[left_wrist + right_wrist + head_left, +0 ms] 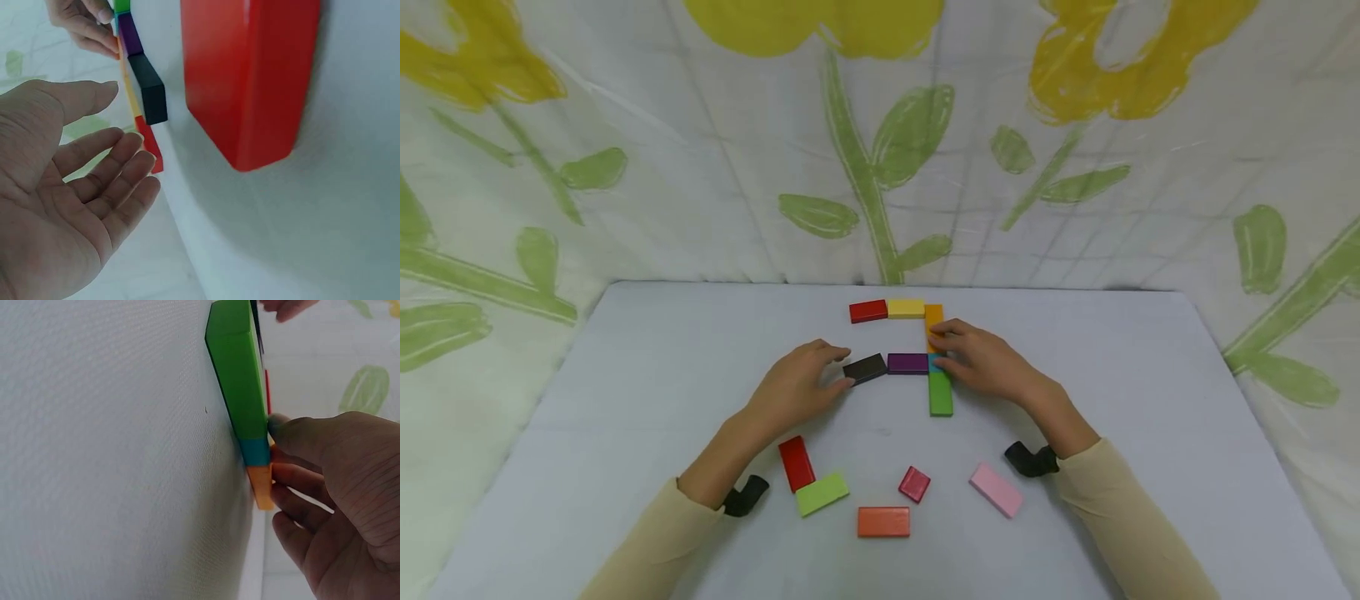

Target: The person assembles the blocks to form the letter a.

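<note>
Beyond the left hand (793,383) and right hand (988,358) hangs a pale sheet (700,217), possibly plastic, bearing yellow flowers (880,25) with green leaves (913,137) and stems (865,175), and beneath both hands spreads a white tabletop (632,358).

The left forearm (655,533) and right forearm (1138,521) are extended forward and angled inward. The left hand (793,387) is held with fingers (125,151) loosely bent and thumb (90,100) spread apart; the right hand (992,362) is turned toward it, its fingers slightly bent and thumb extended.

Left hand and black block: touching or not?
Apart. The left wrist view shows pale background in a gap between the left hand and the black block.
</note>
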Tool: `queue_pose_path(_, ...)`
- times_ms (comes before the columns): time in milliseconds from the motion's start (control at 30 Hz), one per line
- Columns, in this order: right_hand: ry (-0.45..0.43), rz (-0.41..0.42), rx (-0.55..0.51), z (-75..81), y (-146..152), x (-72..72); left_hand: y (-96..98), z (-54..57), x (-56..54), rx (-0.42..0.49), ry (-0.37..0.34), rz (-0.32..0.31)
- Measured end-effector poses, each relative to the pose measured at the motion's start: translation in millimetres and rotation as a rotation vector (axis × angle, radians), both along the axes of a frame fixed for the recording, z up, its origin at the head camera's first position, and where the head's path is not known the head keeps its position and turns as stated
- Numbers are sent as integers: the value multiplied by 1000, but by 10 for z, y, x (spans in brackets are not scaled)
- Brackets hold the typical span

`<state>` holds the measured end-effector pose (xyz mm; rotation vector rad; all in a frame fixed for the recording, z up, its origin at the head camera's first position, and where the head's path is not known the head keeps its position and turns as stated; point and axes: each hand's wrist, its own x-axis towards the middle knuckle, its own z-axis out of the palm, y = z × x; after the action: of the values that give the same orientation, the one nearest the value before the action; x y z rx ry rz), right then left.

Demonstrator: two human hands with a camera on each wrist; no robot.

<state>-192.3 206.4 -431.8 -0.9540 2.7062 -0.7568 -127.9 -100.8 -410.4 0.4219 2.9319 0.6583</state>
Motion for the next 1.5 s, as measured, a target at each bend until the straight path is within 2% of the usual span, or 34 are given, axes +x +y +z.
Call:
queue_pose_path(233, 3, 1, 13, -60, 50, 37, -54, 20, 174, 26, -15, 33)
queue_pose_path(633, 3, 13, 6, 1, 35, 19, -58, 29, 482, 53, -3, 77)
queue_pose_path(1000, 4, 12, 12, 38, 4, -4, -159, 2, 774, 83, 79, 117)
queue_pose_path(1333, -2, 11, 11, 33, 5, -10, -161, -37, 1004, 51, 151, 223)
queue_pose_path(1500, 1, 8, 12, 30, 5, -5, -171, -39, 1077, 32, 113, 305)
